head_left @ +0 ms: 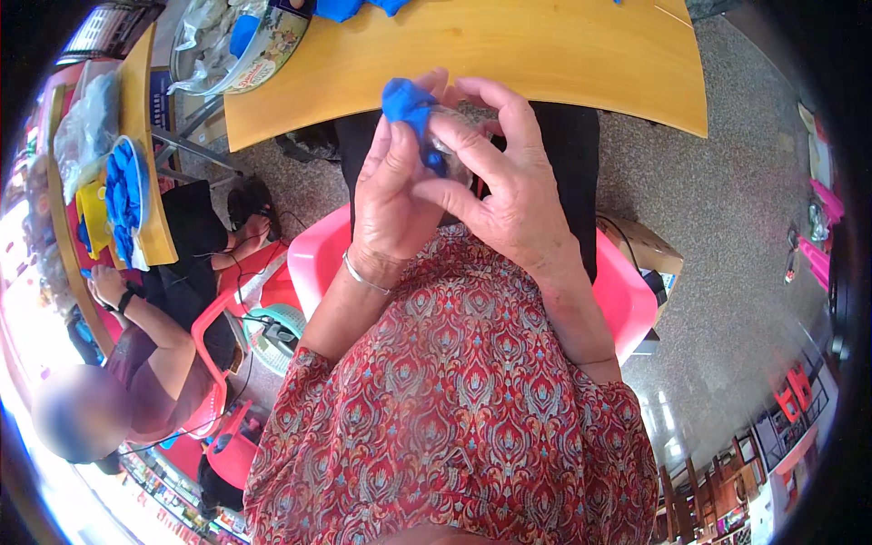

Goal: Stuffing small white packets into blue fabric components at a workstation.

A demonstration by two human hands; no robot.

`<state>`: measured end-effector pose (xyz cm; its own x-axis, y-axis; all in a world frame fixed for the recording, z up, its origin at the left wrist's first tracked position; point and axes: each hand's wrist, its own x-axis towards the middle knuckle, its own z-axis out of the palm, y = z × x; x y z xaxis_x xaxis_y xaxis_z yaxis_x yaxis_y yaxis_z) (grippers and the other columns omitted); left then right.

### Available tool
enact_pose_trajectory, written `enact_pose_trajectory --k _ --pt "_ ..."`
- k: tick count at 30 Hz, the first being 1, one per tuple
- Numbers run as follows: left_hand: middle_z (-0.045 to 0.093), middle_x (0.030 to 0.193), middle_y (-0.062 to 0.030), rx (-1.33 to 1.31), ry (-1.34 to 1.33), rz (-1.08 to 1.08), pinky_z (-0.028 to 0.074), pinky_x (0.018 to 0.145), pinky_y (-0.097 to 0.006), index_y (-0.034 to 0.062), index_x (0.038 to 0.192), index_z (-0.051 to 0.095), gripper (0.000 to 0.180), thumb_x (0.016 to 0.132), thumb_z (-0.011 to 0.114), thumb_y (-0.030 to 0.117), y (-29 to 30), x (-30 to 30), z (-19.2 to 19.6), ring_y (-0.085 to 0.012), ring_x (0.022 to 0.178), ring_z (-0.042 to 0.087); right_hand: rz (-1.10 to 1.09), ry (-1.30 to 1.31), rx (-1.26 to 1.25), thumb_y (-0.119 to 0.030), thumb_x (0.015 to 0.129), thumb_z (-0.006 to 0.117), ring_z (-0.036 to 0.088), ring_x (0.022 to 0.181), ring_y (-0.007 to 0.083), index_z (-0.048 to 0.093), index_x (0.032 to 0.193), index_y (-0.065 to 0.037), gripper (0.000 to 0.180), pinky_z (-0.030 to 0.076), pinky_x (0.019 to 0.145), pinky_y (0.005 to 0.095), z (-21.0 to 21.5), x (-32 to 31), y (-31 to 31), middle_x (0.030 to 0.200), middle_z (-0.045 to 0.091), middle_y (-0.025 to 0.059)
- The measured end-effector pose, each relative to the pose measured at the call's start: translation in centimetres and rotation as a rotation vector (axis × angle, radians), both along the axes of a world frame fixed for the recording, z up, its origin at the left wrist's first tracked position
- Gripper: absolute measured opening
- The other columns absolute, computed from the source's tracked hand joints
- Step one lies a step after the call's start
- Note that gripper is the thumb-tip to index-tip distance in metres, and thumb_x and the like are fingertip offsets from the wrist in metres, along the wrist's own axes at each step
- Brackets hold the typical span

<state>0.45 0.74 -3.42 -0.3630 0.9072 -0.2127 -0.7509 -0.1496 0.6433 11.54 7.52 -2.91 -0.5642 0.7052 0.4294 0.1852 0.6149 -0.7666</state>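
Above my lap, just short of the table's near edge, I hold up a small soft blue piece (408, 103) whose exact kind I cannot make out. My left hand (386, 195) pinches it between thumb and fingers, with the blue end sticking up past the thumb. Crinkled clear plastic (468, 116) lies against the blue piece, between both hands. My right hand (522, 186) curls its fingers round this plastic, and its thumb reaches toward my left palm. A second bit of blue (436, 163) shows lower down between the hands.
A wooden table (509, 54) stands ahead, with blue pieces (354, 7) at its far side. A round tub (263, 64) of clear plastic bags sits on its left. At left, a person (168, 363) works beside a tray (139, 195) of blue pieces. My pink chair (627, 291) surrounds me.
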Motion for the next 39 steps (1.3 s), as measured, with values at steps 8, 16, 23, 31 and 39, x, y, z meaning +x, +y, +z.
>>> enact_pose_trajectory --k 8,16,23,31,39 --pt "0.042 0.142 -0.0151 0.075 0.229 0.013 0.039 0.105 -0.039 0.0005 0.139 0.038 0.05 0.094 0.057 0.011 0.1 -1.3 0.2 -0.023 0.126 0.046 -0.006 0.241 -0.036 0.011 0.069 0.069 0.062 0.079 0.014 0.068 0.098 -0.004 0.033 0.051 0.064 0.0233 -0.9 0.0 0.9 0.096 0.061 0.007" --pt "0.065 0.108 -0.0059 -0.059 0.742 0.056 0.047 0.09 -0.023 -0.0014 0.112 0.061 0.023 0.089 0.061 -0.002 0.3 -3.9 2.2 -0.0098 0.098 0.059 -0.004 0.222 -0.077 0.011 0.064 0.066 0.062 0.079 0.0235 0.067 0.095 -0.008 0.037 0.051 0.068 0.0309 -0.3 0.6 1.2 0.092 0.06 0.0073" --pt "0.064 0.095 -0.0023 -0.085 1.006 -0.005 0.047 0.083 -0.02 -0.0018 0.103 0.061 0.015 0.089 0.061 -0.003 0.9 -4.4 2.4 -0.0077 0.089 0.059 0.023 0.148 -0.008 0.011 0.065 0.066 0.062 0.078 0.0203 0.068 0.096 -0.009 0.037 0.051 0.066 0.0289 0.1 1.1 1.6 0.093 0.06 0.0069" --pt "0.061 0.088 -0.0006 -0.058 0.861 0.183 0.045 0.075 -0.018 -0.0004 0.099 0.057 0.006 0.092 0.056 0.0 0.6 -2.4 0.7 -0.0055 0.081 0.054 0.07 0.053 0.003 0.013 0.066 0.064 0.062 0.076 0.0155 0.069 0.098 -0.008 0.038 0.051 0.063 0.0258 0.6 0.9 1.4 0.093 0.059 0.0053" --pt "0.061 0.097 -0.0032 -0.061 0.519 0.177 0.046 0.083 -0.023 -0.0005 0.105 0.056 0.012 0.093 0.056 0.001 0.5 -1.4 0.6 -0.0094 0.089 0.056 0.077 0.11 -0.099 0.014 0.064 0.063 0.06 0.075 0.0141 0.069 0.091 -0.007 0.035 0.049 0.062 0.0247 0.4 1.4 1.5 0.091 0.058 0.0059"
